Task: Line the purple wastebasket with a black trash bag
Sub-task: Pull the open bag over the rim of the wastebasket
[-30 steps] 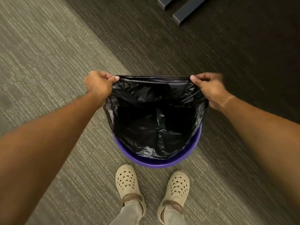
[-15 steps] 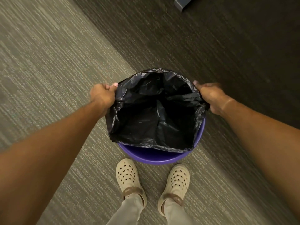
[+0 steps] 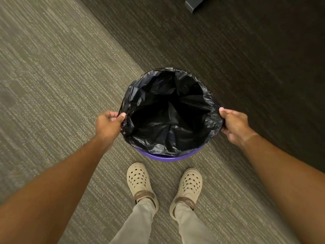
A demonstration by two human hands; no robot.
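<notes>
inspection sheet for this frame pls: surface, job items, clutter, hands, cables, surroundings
Surface: carpet, lighter band on the left, darker on the right.
Job's things: black trash bag open inside the purple wastebasket; only the near rim shows purple.
Clutter: nothing seen.
Grippers: left hand pinches the bag's left edge; right hand grips its right edge.
Cables: nothing seen.
Surroundings: beige clogs just short of the wastebasket; a dark furniture foot at the top edge.
</notes>
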